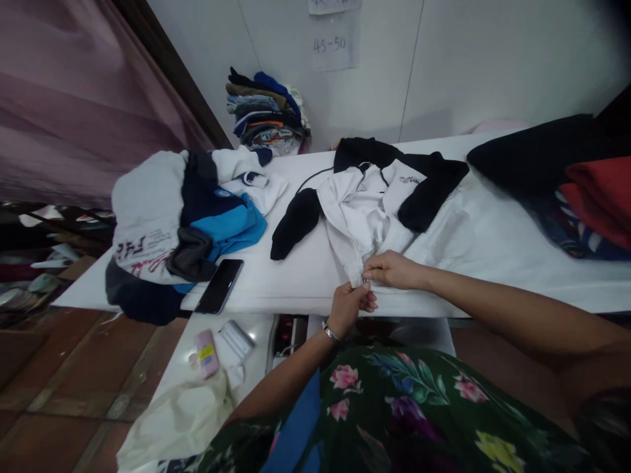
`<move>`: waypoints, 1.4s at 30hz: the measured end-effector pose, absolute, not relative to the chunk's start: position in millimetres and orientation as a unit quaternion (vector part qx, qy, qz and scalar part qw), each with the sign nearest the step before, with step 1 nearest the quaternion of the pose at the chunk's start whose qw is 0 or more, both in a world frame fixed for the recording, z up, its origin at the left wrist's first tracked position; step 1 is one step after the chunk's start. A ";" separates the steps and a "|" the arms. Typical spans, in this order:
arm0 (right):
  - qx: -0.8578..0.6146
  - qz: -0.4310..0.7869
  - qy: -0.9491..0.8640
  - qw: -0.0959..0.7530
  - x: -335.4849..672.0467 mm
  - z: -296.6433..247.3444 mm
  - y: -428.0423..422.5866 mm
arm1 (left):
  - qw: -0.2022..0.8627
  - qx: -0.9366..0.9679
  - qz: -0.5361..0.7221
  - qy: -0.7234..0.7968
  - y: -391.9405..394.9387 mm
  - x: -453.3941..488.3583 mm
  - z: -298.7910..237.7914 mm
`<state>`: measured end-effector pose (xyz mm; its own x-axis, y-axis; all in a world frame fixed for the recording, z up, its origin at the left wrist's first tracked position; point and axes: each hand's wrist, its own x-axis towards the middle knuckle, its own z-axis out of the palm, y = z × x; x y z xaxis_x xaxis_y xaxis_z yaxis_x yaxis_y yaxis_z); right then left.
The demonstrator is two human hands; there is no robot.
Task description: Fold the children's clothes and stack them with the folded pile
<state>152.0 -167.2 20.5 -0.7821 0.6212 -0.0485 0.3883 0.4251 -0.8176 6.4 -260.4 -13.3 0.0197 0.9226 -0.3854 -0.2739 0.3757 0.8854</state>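
A white and black garment [367, 207] lies spread on the white table [517, 263]. Both of my hands meet at its near hem by the table's front edge. My left hand [350, 305], with a bracelet on the wrist, pinches the white fabric from below. My right hand [394, 270] rests on top and pinches the same edge beside it. The fingertips of both hands touch at the hem.
A heap of white, blue and dark clothes [172, 223] sits at the table's left, with a black phone [219, 286] beside it. A folded stack [266, 112] stands against the wall. Dark and red clothes [582, 184] lie at right. A lower shelf holds small items [207, 351].
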 end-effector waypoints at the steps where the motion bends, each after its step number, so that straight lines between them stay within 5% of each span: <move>1: -0.292 0.459 -0.828 0.137 153.8 19.6 -167.6 | 0.646 0.311 0.464 0.520 -261.0 6.4 -13.4; 7: -0.272 0.423 -0.847 0.169 161.4 22.4 -174.8 | 0.666 0.222 0.533 0.473 -265.6 6.1 -10.3; 20: -0.162 -0.039 -0.963 0.213 169.3 22.3 -199.6 | 0.676 0.206 0.530 0.468 -266.6 1.3 2.9; 30: -0.093 -0.077 -0.957 0.265 166.9 37.9 -209.1 | 0.602 0.434 0.442 0.504 -277.9 -9.7 14.9; 42: -0.158 -0.016 -0.940 0.302 166.4 27.1 -213.1 | 0.623 0.440 0.407 0.503 -283.4 -9.3 20.1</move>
